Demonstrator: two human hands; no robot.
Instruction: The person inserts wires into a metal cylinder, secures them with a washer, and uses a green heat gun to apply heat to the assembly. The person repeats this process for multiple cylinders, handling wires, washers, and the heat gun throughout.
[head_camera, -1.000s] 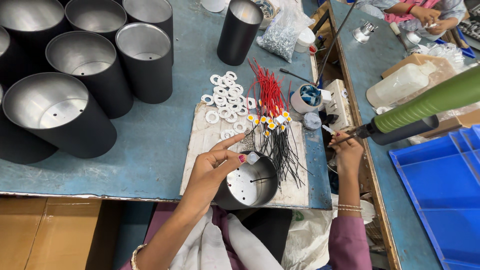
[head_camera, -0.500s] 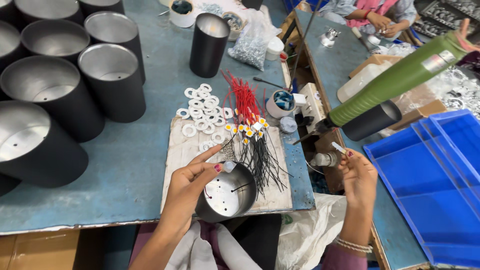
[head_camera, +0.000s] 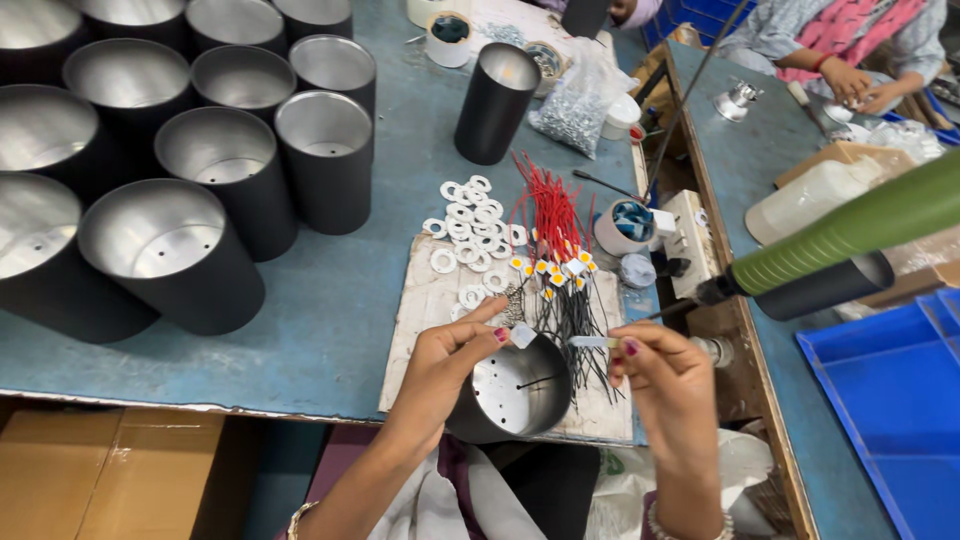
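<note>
the left hand (head_camera: 445, 365) holds a small black metal cup (head_camera: 515, 395) at the near edge of the blue worktop (head_camera: 330, 300), tilted so that its silver inside faces the camera. the thumb and the fingers of this hand are closed on the rim of the cup, and at the fingertips there is a small white square part (head_camera: 523, 336) that sits on the rim. the right hand (head_camera: 668, 385) is just beside the cup, and its grip is narrow: the fingertips pinch a thin pale piece (head_camera: 592, 342) that points toward the square part. i cannot tell if this piece is a wire end or a sleeve.

a thin wire seems to come through a hole in the bottom of the cup, so i judge that this unit is only in the middle of its fitting. behind the cup, on a pale board (head_camera: 425, 320), lie many white rings (head_camera: 466, 215) and a bundle of red and black wires (head_camera: 556, 250) with small square parts on them, so much material is not yet used. at the left stand many large black cylinders (head_camera: 170, 255) with empty silver insides, and they look untouched. a green power screwdriver (head_camera: 840, 240) hangs at the right, near the right hand, and no hand holds it.
</note>
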